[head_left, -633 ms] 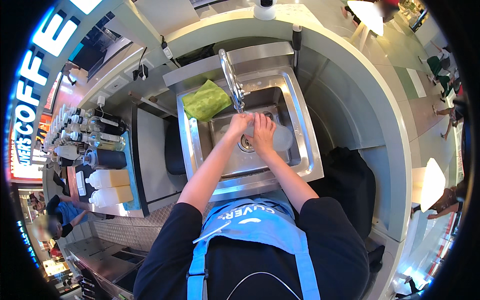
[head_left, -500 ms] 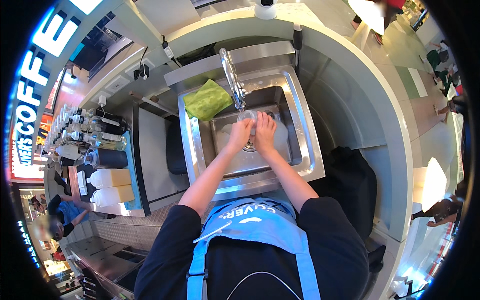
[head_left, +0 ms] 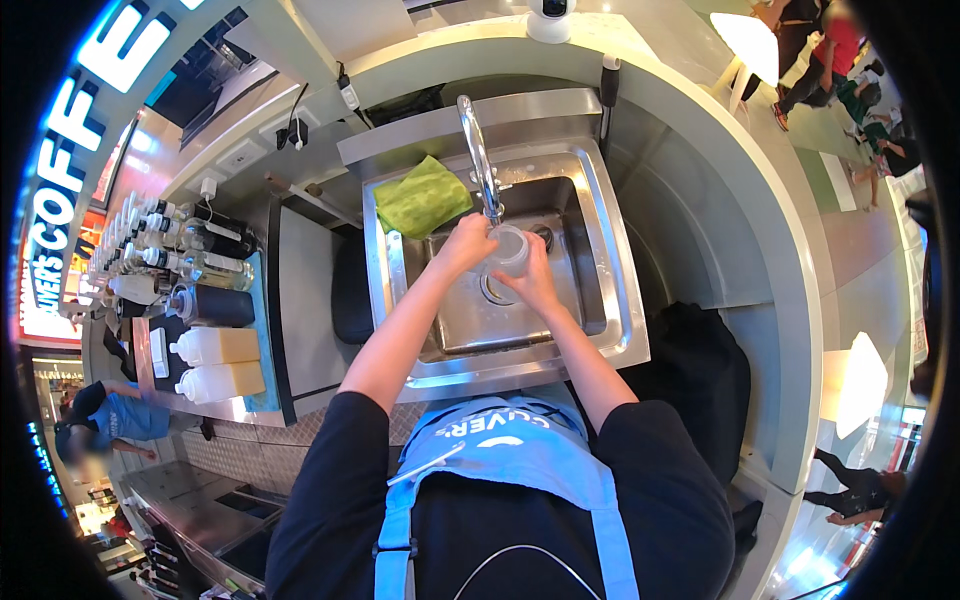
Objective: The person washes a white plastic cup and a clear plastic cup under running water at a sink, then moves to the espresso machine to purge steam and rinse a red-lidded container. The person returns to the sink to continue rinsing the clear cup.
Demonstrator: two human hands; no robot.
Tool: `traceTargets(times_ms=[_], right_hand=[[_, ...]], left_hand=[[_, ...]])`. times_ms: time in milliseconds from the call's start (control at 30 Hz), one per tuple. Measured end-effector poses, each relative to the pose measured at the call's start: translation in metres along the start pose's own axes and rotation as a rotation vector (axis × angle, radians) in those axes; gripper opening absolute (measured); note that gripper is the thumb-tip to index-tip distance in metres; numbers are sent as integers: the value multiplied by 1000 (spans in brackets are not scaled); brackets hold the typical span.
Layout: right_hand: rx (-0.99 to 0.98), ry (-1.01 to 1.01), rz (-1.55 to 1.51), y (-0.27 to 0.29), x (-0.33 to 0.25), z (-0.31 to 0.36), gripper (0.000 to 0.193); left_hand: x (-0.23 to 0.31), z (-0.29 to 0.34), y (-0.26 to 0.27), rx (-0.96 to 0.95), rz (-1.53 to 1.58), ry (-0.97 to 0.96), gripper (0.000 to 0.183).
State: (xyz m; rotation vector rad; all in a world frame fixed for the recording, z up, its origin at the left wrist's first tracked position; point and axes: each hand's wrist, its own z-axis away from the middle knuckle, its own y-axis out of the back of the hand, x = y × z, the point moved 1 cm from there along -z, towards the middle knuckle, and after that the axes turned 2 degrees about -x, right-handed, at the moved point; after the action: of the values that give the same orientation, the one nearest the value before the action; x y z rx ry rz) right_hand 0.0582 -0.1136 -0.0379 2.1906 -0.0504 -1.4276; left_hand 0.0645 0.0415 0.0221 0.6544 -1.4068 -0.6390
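Note:
Over the sink basin, my right hand (head_left: 534,279) is wrapped round a translucent plastic cup (head_left: 511,250), its round mouth tilted up toward me. My left hand (head_left: 468,243) is closed beside the cup's left rim, its fingertips just under the spout of the chrome faucet (head_left: 477,150). What those fingers hold, if anything, is hidden. Below both hands lies the stainless steel sink (head_left: 470,335), wet and shiny, with a round metal drain piece (head_left: 497,290) in it. A folded green cloth (head_left: 424,197) is draped on the sink's back left corner.
Left of the sink is a counter with several pump bottles (head_left: 205,240) and two pale squeeze bottles (head_left: 222,381). A curved partition (head_left: 740,160) rings the sink. Black fabric (head_left: 690,365) hangs at the right. A person in a blue apron (head_left: 130,412) stands far left.
My hands were close together under the faucet. Now the left sits further left, and the right has come lower with the cup, whose open mouth shows more.

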Motion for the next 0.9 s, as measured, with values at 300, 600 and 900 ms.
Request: traceTargets(times_ms=[300, 600, 900], right_hand=[[-128, -26, -14, 9, -7, 9, 82], [-52, -243, -574, 16, -4, -18, 68], [4, -705, -640, -9, 33, -32, 70]], left_hand=[[19, -11, -6, -67, -279, -194, 25], [-27, 10, -6, 13, 508, 183, 45], [-36, 65, -38, -302, 775, 366, 88]])
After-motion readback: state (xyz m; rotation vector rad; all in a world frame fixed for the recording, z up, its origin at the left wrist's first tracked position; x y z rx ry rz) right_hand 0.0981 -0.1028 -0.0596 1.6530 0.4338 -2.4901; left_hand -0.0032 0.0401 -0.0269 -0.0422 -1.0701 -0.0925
